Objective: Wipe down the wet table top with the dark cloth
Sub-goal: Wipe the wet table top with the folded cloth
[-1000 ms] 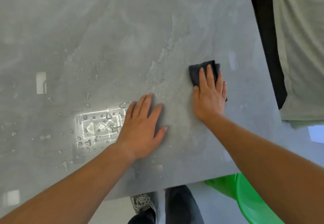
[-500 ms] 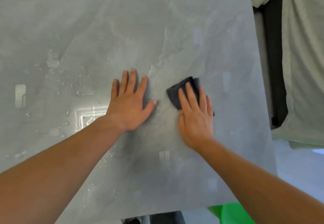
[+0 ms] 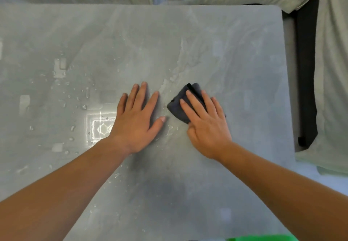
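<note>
The grey stone-look table top (image 3: 235, 56) fills the view. Water drops (image 3: 82, 106) and a shiny wet patch lie on its left half. A folded dark cloth (image 3: 178, 105) sits near the middle, and my right hand (image 3: 207, 125) presses flat on it, fingers spread over its top; much of the cloth is hidden under the palm. My left hand (image 3: 137, 122) rests flat on the bare table just left of the cloth, fingers apart, holding nothing. A narrow gap with small drops separates my left thumb from the cloth.
Pale sheeting (image 3: 335, 71) hangs beyond the table's right edge, with a dark vertical strip (image 3: 307, 74) beside it. More pale fabric runs along the far edge. A green object (image 3: 259, 238) shows at the bottom edge.
My right hand has slid the cloth leftward from the table's right side toward the middle, close to my left hand. The view has tilted so the near edge and green object sit lower.
</note>
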Action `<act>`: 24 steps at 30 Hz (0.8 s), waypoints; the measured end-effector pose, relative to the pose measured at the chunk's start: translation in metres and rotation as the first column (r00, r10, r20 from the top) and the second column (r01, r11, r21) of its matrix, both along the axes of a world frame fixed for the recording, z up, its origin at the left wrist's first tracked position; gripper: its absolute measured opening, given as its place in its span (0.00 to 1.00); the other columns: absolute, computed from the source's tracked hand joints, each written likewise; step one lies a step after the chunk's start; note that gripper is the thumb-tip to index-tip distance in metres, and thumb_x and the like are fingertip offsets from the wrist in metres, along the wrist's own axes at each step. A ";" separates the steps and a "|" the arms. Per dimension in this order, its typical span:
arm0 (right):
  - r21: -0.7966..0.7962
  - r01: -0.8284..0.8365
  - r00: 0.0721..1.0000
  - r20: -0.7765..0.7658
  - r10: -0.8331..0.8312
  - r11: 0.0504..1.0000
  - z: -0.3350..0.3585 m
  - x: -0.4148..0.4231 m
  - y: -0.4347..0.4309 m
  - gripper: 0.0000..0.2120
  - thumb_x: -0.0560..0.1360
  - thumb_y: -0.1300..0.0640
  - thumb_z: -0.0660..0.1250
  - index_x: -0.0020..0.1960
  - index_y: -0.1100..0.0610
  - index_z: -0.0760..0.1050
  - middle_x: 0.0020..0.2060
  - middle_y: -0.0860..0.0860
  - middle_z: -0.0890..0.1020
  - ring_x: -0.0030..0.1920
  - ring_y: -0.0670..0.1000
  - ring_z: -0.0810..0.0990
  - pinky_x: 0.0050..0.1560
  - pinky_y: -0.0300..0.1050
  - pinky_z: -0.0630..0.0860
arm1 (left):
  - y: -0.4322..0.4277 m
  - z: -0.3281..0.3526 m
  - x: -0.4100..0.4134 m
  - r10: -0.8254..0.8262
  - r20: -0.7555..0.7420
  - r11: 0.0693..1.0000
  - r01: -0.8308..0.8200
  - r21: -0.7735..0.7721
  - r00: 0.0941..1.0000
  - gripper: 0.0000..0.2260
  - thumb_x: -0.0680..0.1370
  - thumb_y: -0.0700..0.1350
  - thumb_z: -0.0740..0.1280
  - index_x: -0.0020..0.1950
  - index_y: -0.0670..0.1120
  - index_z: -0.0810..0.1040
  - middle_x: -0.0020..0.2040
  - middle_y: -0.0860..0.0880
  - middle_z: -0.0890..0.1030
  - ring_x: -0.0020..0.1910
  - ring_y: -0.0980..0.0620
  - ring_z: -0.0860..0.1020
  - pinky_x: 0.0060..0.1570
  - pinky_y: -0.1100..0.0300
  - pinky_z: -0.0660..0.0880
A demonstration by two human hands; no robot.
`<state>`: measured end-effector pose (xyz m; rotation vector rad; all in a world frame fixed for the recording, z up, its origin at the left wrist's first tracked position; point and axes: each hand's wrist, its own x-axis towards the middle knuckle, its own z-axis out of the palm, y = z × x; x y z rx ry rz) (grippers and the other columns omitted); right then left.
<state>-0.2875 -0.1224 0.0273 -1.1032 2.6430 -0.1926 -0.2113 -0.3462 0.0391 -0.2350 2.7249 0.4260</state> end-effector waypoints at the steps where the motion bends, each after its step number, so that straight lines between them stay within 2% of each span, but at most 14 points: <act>1: 0.010 0.007 1.000 -0.004 -0.007 1.000 -0.001 -0.015 0.003 0.31 0.76 0.51 0.54 0.80 0.51 0.61 0.81 0.49 0.57 0.81 0.60 0.52 0.78 0.63 0.51 | -0.003 0.000 -0.001 -0.013 -0.009 1.000 0.012 -0.016 1.000 0.34 0.80 0.68 0.43 0.83 0.54 0.46 0.82 0.46 0.36 0.79 0.48 0.31 0.77 0.46 0.34; 3: 0.016 0.166 0.986 -0.017 -0.166 0.986 -0.002 -0.052 -0.002 0.32 0.76 0.50 0.53 0.80 0.50 0.59 0.81 0.49 0.56 0.81 0.59 0.51 0.79 0.62 0.50 | -0.008 -0.001 -0.007 -0.022 -0.012 0.999 0.021 -0.048 1.000 0.34 0.80 0.68 0.43 0.82 0.55 0.45 0.82 0.46 0.35 0.79 0.47 0.30 0.75 0.44 0.30; 5: -0.011 0.376 0.926 -0.004 -0.377 0.926 -0.003 -0.080 -0.018 0.31 0.78 0.48 0.50 0.81 0.48 0.56 0.82 0.48 0.53 0.81 0.58 0.48 0.79 0.60 0.46 | -0.018 -0.002 -0.018 0.009 -0.001 0.998 -0.009 -0.059 1.000 0.34 0.79 0.69 0.42 0.82 0.55 0.45 0.82 0.46 0.34 0.78 0.46 0.29 0.74 0.43 0.28; 7: -0.026 0.444 0.896 -0.020 -0.444 0.896 -0.005 -0.078 -0.036 0.29 0.82 0.45 0.49 0.82 0.48 0.54 0.82 0.48 0.52 0.81 0.59 0.47 0.79 0.60 0.46 | -0.030 -0.003 -0.034 0.043 0.006 0.995 -0.042 -0.085 0.999 0.35 0.78 0.69 0.42 0.82 0.54 0.44 0.82 0.45 0.35 0.79 0.44 0.30 0.74 0.41 0.30; 9: -0.019 0.334 0.942 -0.036 -0.334 0.942 -0.006 -0.053 -0.039 0.28 0.83 0.44 0.50 0.81 0.50 0.55 0.82 0.49 0.53 0.81 0.61 0.49 0.78 0.61 0.49 | -0.039 -0.003 -0.047 0.065 0.018 0.991 -0.062 -0.117 0.998 0.36 0.78 0.69 0.41 0.82 0.54 0.43 0.81 0.45 0.34 0.79 0.43 0.31 0.75 0.39 0.32; 11: 0.002 0.131 0.990 -0.048 -0.131 0.991 -0.005 -0.032 -0.025 0.27 0.83 0.46 0.52 0.81 0.51 0.58 0.81 0.50 0.55 0.80 0.62 0.51 0.78 0.62 0.52 | -0.046 -0.002 -0.058 0.074 0.015 0.990 -0.071 -0.124 0.997 0.35 0.78 0.69 0.41 0.82 0.55 0.42 0.81 0.45 0.33 0.79 0.42 0.31 0.75 0.39 0.32; 13: 0.016 0.013 0.999 -0.034 -0.012 1.000 -0.003 -0.044 -0.013 0.26 0.84 0.46 0.52 0.80 0.50 0.59 0.81 0.49 0.57 0.80 0.60 0.53 0.78 0.62 0.53 | -0.053 0.000 -0.066 0.077 0.001 0.990 -0.077 -0.118 0.997 0.36 0.77 0.69 0.41 0.82 0.55 0.43 0.82 0.44 0.34 0.79 0.42 0.32 0.75 0.38 0.33; 15: 0.004 0.123 0.991 -0.044 -0.123 0.992 -0.004 -0.078 -0.018 0.26 0.83 0.45 0.51 0.80 0.49 0.58 0.81 0.48 0.56 0.80 0.59 0.52 0.79 0.61 0.50 | -0.060 -0.001 -0.073 0.071 -0.006 0.990 -0.071 -0.119 0.997 0.36 0.77 0.69 0.40 0.82 0.55 0.42 0.82 0.44 0.34 0.79 0.43 0.32 0.75 0.38 0.33; 17: -0.012 0.360 0.933 -0.024 -0.360 0.933 -0.006 -0.114 -0.037 0.27 0.83 0.44 0.48 0.82 0.47 0.54 0.82 0.47 0.52 0.81 0.58 0.48 0.80 0.58 0.45 | -0.068 -0.004 -0.078 0.066 -0.005 0.989 -0.066 -0.132 0.998 0.35 0.77 0.70 0.40 0.82 0.56 0.41 0.81 0.45 0.34 0.79 0.43 0.31 0.75 0.38 0.32; 19: -0.011 0.474 0.880 -0.027 -0.474 0.880 -0.008 -0.125 -0.058 0.28 0.83 0.42 0.46 0.82 0.46 0.51 0.82 0.47 0.50 0.81 0.58 0.45 0.80 0.58 0.42 | -0.075 -0.008 -0.083 0.060 -0.003 0.987 -0.060 -0.147 0.998 0.35 0.78 0.70 0.41 0.81 0.56 0.40 0.81 0.45 0.34 0.79 0.43 0.31 0.74 0.37 0.32; 21: -0.025 0.416 0.908 -0.049 -0.417 0.909 -0.008 -0.109 -0.067 0.28 0.83 0.41 0.48 0.82 0.47 0.53 0.82 0.48 0.51 0.81 0.59 0.46 0.79 0.59 0.44 | -0.079 -0.010 -0.086 0.057 0.020 0.988 -0.053 -0.146 0.998 0.35 0.78 0.70 0.40 0.81 0.56 0.39 0.81 0.46 0.33 0.79 0.43 0.31 0.74 0.37 0.33; 24: -0.012 0.200 0.978 -0.050 -0.201 0.980 -0.006 -0.078 -0.054 0.27 0.84 0.43 0.52 0.81 0.48 0.56 0.82 0.49 0.54 0.81 0.60 0.48 0.80 0.59 0.47 | -0.081 -0.010 -0.088 0.042 0.045 0.991 -0.036 -0.127 0.998 0.37 0.76 0.71 0.39 0.81 0.56 0.37 0.80 0.45 0.31 0.78 0.42 0.29 0.75 0.36 0.33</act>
